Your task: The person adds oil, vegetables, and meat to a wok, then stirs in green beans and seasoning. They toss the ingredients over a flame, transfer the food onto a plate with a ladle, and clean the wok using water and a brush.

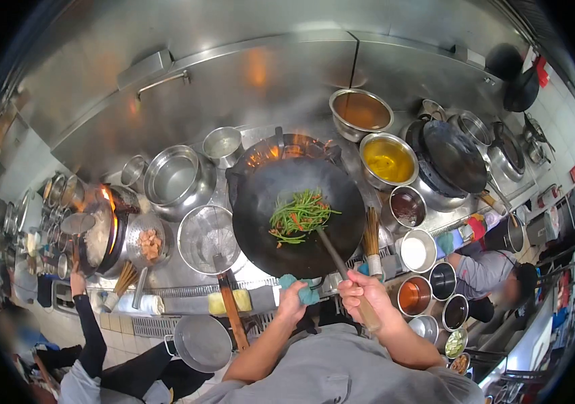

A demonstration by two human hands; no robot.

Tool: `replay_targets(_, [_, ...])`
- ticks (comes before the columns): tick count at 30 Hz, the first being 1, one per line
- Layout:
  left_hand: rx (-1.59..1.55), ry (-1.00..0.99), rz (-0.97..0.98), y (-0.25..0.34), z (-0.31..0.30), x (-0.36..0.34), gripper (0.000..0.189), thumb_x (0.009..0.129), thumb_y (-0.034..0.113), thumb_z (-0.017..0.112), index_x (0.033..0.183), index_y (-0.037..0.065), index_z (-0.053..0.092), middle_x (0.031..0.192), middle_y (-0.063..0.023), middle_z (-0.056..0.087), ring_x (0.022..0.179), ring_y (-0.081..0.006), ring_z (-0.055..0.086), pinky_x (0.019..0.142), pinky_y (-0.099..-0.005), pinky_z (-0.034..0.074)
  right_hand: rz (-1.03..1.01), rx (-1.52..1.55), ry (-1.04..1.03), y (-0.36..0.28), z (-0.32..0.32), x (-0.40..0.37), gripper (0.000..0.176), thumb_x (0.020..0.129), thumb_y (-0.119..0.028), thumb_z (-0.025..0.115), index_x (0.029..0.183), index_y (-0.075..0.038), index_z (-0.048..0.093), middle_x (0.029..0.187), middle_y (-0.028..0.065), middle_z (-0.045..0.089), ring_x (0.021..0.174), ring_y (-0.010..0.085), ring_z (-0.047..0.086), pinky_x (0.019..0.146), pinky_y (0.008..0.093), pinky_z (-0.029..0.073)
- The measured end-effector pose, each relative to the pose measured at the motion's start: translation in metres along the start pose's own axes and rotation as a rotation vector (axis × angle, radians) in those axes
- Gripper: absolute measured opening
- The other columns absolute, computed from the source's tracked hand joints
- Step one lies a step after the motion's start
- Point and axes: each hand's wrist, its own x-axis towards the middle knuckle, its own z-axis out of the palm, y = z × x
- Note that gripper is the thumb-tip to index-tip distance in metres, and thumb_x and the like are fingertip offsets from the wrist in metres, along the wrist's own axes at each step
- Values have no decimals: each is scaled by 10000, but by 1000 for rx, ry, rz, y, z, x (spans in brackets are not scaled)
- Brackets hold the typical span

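Note:
A large black wok [253, 236] sits tilted toward me over a burner [280, 151] with flames at its far side. Green beans [294, 219] with small orange-red bits lie inside it. My left hand [293, 301] is closed on a teal cloth [306, 291] at the wok's near edge; whatever grip lies under the cloth is hidden. My right hand [369, 299] is wrapped round the handle of a long-handled wok ladle [332, 252]. The ladle's head is among the beans and mostly hidden, so its shape is hard to make out.
Right of the wok stand bowls of yellow oil [388, 160] and brown liquid [363, 111], plus several seasoning pots [414, 295]. A bamboo brush [372, 232] stands close by. Left are a wire strainer [208, 239] and water pot [173, 176]. Co-workers [88, 337] flank both sides.

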Motion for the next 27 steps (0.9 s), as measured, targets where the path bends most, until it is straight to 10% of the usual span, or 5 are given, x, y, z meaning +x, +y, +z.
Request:
replay_targets(8, [27, 7, 10, -5, -22, 9, 221, 849, -6, 673, 964, 126, 538, 910, -45, 594, 855, -223, 641, 709, -441, 565, -60, -90, 45, 26, -12, 5, 57, 1085, -230, 555, 1128, -215, 521, 783, -2, 546, 510, 47, 477, 424, 251, 388])
replay_targets(13, [33, 8, 18, -15, -38, 13, 223, 836, 23, 693, 1013, 102, 582, 960, -55, 631, 880, -234, 663, 723, -446, 578, -240, -579, 211, 50, -7, -13, 616, 1084, -206, 547, 1637, -295, 291, 769, -4, 504, 505, 85, 424, 436, 293, 412])
replay_targets(27, [52, 25, -38, 2, -42, 9, 198, 830, 24, 698, 946, 109, 562, 890, -42, 603, 828, -218, 641, 709, -427, 559, -19, 92, -78, 53, -30, 10, 186, 1115, -257, 496, 1222, -154, 608, 814, -3, 551, 498, 24, 455, 411, 232, 390])
